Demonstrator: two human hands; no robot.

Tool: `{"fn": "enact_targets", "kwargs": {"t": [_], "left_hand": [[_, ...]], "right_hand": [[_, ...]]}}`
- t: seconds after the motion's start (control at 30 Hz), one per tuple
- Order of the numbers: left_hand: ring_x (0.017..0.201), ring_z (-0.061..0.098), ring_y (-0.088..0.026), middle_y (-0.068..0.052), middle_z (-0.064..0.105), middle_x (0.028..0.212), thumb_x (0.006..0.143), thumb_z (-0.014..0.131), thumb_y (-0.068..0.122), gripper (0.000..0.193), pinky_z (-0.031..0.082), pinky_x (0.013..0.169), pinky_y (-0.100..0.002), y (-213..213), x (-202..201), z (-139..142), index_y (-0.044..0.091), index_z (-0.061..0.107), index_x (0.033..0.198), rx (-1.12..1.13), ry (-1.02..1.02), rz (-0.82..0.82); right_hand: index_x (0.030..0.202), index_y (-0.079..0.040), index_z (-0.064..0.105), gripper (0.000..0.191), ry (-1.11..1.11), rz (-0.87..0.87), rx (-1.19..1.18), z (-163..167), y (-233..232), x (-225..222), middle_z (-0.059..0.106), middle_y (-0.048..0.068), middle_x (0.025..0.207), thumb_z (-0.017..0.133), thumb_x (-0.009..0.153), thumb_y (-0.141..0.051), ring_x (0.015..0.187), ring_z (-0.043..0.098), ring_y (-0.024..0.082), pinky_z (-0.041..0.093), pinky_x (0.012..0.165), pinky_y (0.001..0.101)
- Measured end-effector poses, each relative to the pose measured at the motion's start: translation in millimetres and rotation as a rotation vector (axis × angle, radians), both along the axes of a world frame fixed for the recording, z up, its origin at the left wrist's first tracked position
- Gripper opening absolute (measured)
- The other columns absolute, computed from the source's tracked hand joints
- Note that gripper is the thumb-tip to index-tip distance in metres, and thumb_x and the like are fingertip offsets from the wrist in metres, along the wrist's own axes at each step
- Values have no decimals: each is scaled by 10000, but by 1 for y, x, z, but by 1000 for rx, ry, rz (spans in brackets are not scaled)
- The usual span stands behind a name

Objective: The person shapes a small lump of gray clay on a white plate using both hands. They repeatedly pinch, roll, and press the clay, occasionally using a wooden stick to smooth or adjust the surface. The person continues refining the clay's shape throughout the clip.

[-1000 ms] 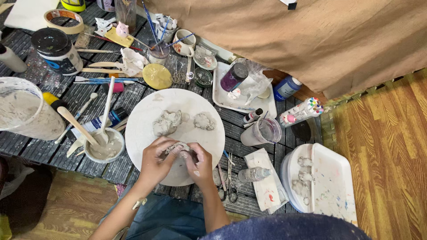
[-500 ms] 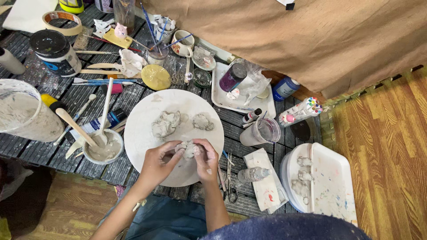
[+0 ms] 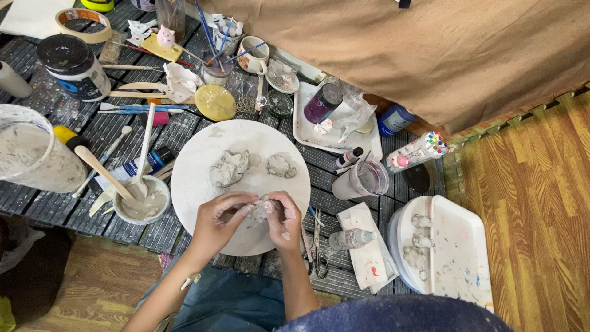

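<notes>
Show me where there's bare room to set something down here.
Bare patches: the round board's left edge, and its top right above the two clay lumps. The white tray's right half is open. Crowded: the table top around the brush cup.

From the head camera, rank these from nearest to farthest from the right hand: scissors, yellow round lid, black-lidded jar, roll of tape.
From the right hand, working a clay lump over the round board:
1. Scissors, just right of the hand at the table's near edge.
2. Yellow round lid, beyond the board.
3. Black-lidded jar, far left.
4. Roll of tape, far top-left corner.
</notes>
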State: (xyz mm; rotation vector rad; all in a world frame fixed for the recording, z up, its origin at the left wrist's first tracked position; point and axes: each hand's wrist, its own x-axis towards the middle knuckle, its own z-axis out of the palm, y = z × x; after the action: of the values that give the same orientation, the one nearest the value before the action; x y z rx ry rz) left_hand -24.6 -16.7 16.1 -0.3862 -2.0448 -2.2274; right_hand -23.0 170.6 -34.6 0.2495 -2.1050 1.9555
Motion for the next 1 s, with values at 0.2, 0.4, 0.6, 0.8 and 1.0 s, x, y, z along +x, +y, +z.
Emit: {"fn": "enact_targets", "kwargs": {"t": [0.2,0.4,0.6,0.8,1.0], "left_hand": [[912,752,-128,-57,784,1066,856,764,42,193,606,715,-244,2,0,-9,50,785,1047,-69,-38,15],[923,757,-126,-56,777,1073,838,787,50,165,599,731,-247,4,-1,-10,41,764,1001,-92,-18,52],[927,742,-88,-26,782,1039,871,711,52,433,587,773,-227,3,-1,-6,95,617,1292,2,-124,2],[857,677,-171,-67,719,1031,863,728,30,245,541,758,-286,0,-4,3,52,718,1107,-211,183,60],[740,649,-147,-63,684,1041,872,707,24,211,503,638,-265,2,-1,0,27,693,1082,-238,-9,24]], "right_hand": [[1075,33,642,129,42,-5,64,2,-1,0,623,78,1041,665,948,26,949,618,140,511,853,259],[1078,31,646,154,62,-22,180,8,-3,1,644,92,1063,647,930,70,975,651,161,545,879,270],[1142,32,645,258,-42,20,14,7,-6,1,643,86,1104,614,894,98,1037,650,156,533,921,269],[1053,47,656,160,-55,65,-65,2,-3,-1,662,111,1093,648,914,127,1017,659,165,545,910,283],[1034,41,641,153,62,21,107,8,-6,0,676,113,1072,639,910,131,986,668,152,552,878,269]]}}
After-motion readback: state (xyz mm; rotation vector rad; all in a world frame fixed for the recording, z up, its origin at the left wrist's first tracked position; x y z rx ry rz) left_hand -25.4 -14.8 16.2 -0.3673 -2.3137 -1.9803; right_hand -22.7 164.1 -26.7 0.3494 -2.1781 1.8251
